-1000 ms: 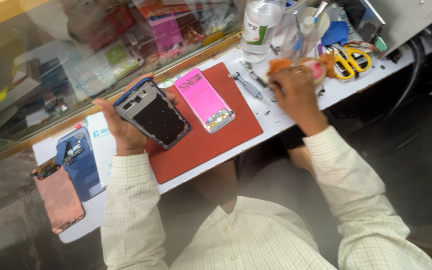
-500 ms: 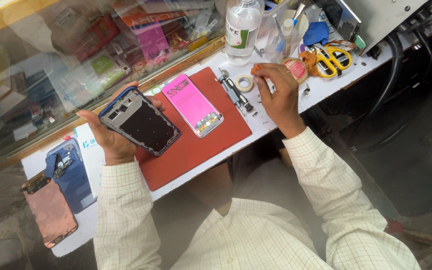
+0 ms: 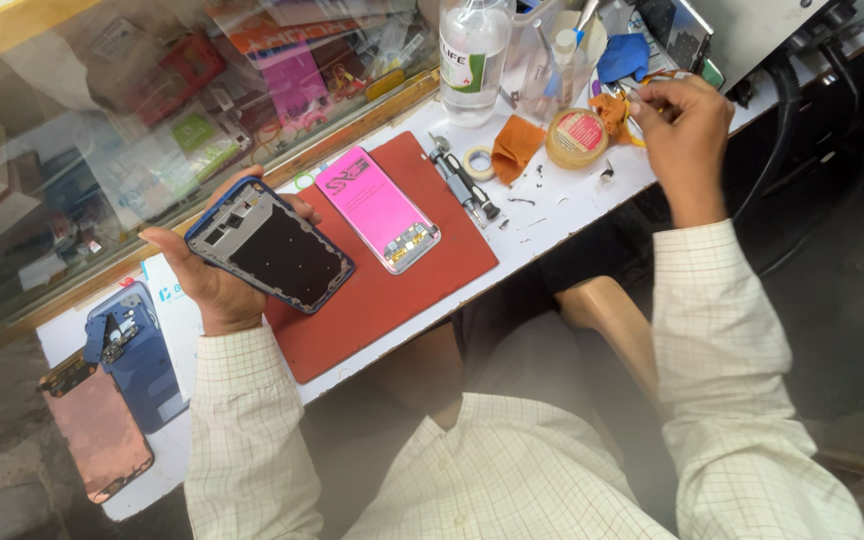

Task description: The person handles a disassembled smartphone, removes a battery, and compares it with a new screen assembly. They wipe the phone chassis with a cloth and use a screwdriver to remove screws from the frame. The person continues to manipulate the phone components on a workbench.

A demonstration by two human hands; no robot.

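My left hand (image 3: 207, 290) grips an opened phone body (image 3: 272, 245) with a blue rim and dark inside, held tilted over the left end of a red mat (image 3: 392, 290). A pink screen panel (image 3: 377, 208) lies on the mat just right of it. My right hand (image 3: 687, 135) is at the back right of the white bench. Its fingertips are pinched on a small thin item, too small to identify, beside a round tin (image 3: 577, 137) with a pink lid.
A clear bottle (image 3: 472, 55), orange cloth (image 3: 515, 145), tape roll (image 3: 477, 162) and metal tool (image 3: 462, 182) crowd the back. A blue phone back (image 3: 132, 350) and a rose-coloured phone (image 3: 97, 430) lie at the left. A glass showcase (image 3: 102, 130) borders the far edge.
My right hand has moved from beside the tape roll to the right of the round tin. My left hand keeps holding the phone body, slightly lower.
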